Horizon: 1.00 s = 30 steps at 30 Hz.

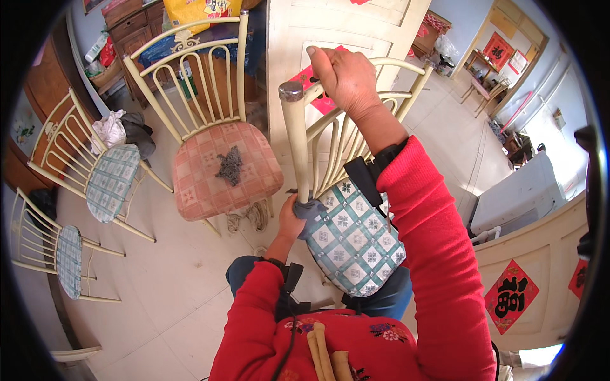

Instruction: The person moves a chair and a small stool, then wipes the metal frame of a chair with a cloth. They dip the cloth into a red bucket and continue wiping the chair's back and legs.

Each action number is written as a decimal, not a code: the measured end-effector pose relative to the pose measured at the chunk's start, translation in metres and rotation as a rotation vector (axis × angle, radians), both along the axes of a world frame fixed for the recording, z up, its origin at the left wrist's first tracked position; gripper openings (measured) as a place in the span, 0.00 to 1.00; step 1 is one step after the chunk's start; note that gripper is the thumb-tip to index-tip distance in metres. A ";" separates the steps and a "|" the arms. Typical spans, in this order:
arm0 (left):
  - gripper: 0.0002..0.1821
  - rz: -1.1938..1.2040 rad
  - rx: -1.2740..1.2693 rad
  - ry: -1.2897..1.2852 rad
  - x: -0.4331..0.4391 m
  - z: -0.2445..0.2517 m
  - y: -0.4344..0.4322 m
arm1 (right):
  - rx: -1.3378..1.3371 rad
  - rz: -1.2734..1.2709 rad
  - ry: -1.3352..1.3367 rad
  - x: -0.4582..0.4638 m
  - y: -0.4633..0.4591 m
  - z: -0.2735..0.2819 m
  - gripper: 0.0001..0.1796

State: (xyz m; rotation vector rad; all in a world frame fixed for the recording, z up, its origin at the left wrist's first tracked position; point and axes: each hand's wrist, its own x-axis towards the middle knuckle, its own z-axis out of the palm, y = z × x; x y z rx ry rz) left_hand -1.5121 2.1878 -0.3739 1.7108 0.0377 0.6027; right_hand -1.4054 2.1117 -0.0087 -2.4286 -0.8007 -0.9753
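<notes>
Before me stands a cream metal chair (pixel 300 143) with a spindled back and a green-and-white checked seat (pixel 357 238). My right hand (pixel 347 81) grips the top rail of its back, beside the dark-capped corner post. Low on that same post, my left hand (pixel 289 221) presses a dark grey cloth (pixel 310 212) around the metal, close to the seat. Part of the cloth hangs over the seat's edge. To the left, a second chair with a pink checked seat (pixel 205 190) bears a crumpled grey rag (pixel 230 165).
Two more chairs with green checked seats (pixel 112 178) (pixel 70 262) stand at the left. A cream door (pixel 286 57) with red paper decorations is behind the held chair. White cloth (pixel 109 128) lies in a heap at left. A white appliance (pixel 514 195) is at right.
</notes>
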 end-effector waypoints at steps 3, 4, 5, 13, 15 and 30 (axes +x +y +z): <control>0.19 -0.111 -0.030 -0.146 0.005 0.080 0.014 | 0.014 0.005 -0.006 -0.002 0.000 0.000 0.27; 0.19 -0.166 -0.135 -0.149 0.007 0.107 0.020 | 0.024 0.029 -0.016 -0.003 0.000 0.000 0.26; 0.18 -0.224 -0.236 -0.141 0.009 0.132 0.025 | 0.037 0.033 -0.017 -0.004 0.000 0.000 0.26; 0.15 0.103 -0.108 -0.416 0.022 0.161 0.002 | 0.045 0.047 -0.060 -0.003 -0.002 -0.002 0.24; 0.15 -0.103 -0.419 -0.230 0.022 0.128 -0.006 | 0.061 0.062 -0.082 -0.003 -0.001 -0.002 0.25; 0.15 -0.183 -0.296 -0.388 0.024 0.210 0.030 | 0.130 0.094 -0.153 -0.007 -0.001 -0.002 0.22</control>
